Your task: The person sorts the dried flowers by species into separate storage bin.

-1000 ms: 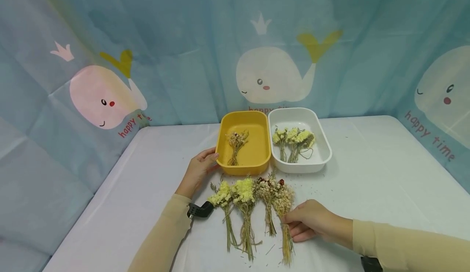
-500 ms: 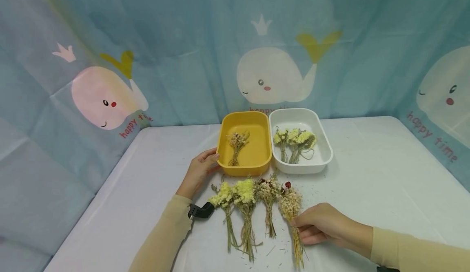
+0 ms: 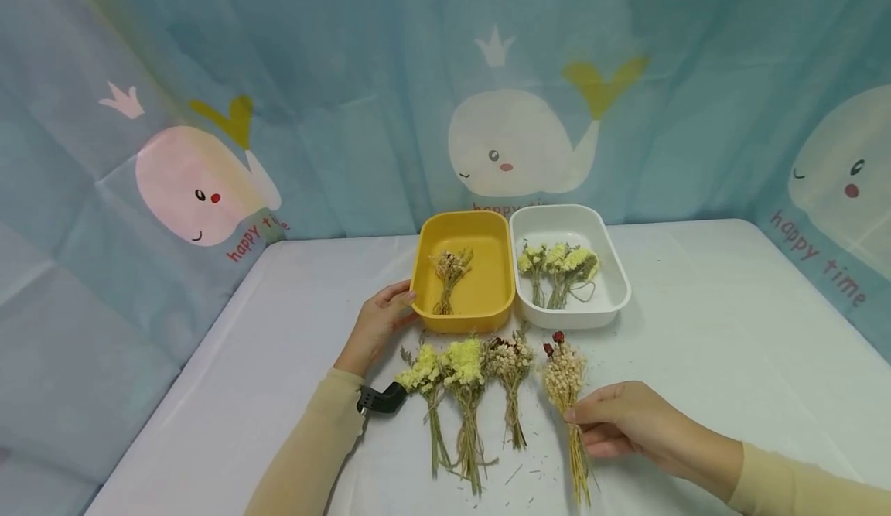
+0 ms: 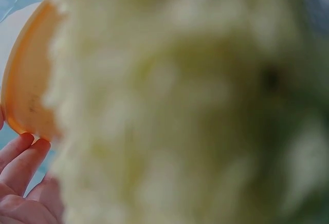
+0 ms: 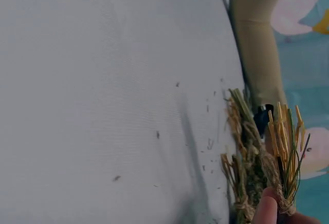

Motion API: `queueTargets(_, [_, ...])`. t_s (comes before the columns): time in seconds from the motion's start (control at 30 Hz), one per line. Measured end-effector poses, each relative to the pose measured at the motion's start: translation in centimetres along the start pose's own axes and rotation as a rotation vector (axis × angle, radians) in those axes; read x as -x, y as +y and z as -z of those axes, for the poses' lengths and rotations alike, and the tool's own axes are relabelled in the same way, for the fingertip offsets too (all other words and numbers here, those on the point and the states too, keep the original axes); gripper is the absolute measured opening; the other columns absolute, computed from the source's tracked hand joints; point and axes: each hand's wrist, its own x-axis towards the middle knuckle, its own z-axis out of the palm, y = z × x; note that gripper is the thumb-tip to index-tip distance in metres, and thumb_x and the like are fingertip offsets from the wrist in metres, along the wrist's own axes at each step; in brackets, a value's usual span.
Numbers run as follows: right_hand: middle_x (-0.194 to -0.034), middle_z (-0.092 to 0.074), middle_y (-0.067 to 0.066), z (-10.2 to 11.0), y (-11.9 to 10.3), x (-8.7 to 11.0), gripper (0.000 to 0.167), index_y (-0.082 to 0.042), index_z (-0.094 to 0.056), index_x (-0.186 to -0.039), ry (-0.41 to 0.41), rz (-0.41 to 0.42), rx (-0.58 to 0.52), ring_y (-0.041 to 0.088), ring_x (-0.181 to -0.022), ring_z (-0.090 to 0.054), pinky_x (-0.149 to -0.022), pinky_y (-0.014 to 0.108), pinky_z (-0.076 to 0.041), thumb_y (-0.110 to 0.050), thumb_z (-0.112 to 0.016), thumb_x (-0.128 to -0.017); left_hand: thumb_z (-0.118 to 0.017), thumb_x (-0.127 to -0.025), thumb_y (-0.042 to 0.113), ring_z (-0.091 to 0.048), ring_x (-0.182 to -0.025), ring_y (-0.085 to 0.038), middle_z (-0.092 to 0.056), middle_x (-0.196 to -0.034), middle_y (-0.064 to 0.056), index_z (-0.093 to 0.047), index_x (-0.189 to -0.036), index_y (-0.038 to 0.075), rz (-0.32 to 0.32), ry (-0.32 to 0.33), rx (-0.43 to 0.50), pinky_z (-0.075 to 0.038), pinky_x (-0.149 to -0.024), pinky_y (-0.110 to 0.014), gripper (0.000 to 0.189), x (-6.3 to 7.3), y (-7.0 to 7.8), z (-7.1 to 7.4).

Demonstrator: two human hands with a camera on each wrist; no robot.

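My left hand [image 3: 379, 322] holds the near left corner of a yellow tray [image 3: 494, 284], fingertips and thumb at its rim. A dried flower bunch [image 3: 448, 268] lies inside. My right hand [image 3: 626, 419] pinches the twine-tied stems of a pale dried flower bouquet [image 3: 565, 377] with dark red blooms at its top. In the right wrist view, the yellow stem ends [image 5: 288, 136] stick out past the thumb [image 5: 266, 208]. To its left lie a small beige bunch [image 3: 511, 365] and two yellow bunches, one larger [image 3: 462, 365] and one smaller [image 3: 421, 373]. Blurred yellow blooms [image 4: 169, 100] fill most of the left wrist view.
A white tray [image 3: 612, 292] stands against the yellow one's right side, holding several yellow flower bunches [image 3: 557, 264]. Stem bits [image 3: 532, 473] are scattered over the white table [image 3: 731, 330]. A blue whale-print curtain [image 3: 362, 114] hangs behind.
My right hand has moved to the right with the pale bouquet, away from the row of bunches, and its red blooms now point more upward in view. My left hand has stayed at the yellow tray.
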Motion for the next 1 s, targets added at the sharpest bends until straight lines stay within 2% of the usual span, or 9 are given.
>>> queueTargets(0.2, [-0.071,-0.070,-0.005,0.6,-1.4,0.4,0.022,-0.001,-0.075,-0.099,0.004,0.037,0.008,0.002,-0.063,-0.066,-0.066,0.021,-0.063,-0.021,-0.072,-0.090,-0.057,-0.102,0.022,-0.052,-0.135,-0.033,-0.051,-0.149,-0.015,-0.046,-0.148,0.005,-0.011,0.013,0.022,-0.051,-0.109,-0.045,0.049,-0.3,0.1,0.0])
queueTargets(0.67, [-0.079,-0.072,-0.005,1.6,-3.8,0.3,0.028,-0.001,-0.074,-0.104,0.043,0.071,0.053,0.005,-0.070,-0.068,-0.070,0.022,-0.064,-0.025,-0.072,-0.091,-0.056,-0.103,0.022,-0.053,-0.134,-0.033,-0.050,-0.150,-0.016,-0.046,-0.148,0.005,-0.003,0.013,-0.005,-0.052,-0.109,-0.044,0.049,0.3,0.1,-0.2])
queueTargets(1.0, [-0.075,-0.071,-0.004,2.4,-2.4,0.2,0.032,0.002,-0.072,-0.108,0.040,0.023,0.074,0.004,-0.067,-0.068,-0.068,0.022,-0.064,-0.025,-0.072,-0.091,-0.056,-0.103,0.022,-0.052,-0.135,-0.032,-0.051,-0.150,-0.015,-0.046,-0.148,0.005,0.005,0.015,0.009,-0.052,-0.108,-0.043,0.049,0.2,0.1,-0.2])
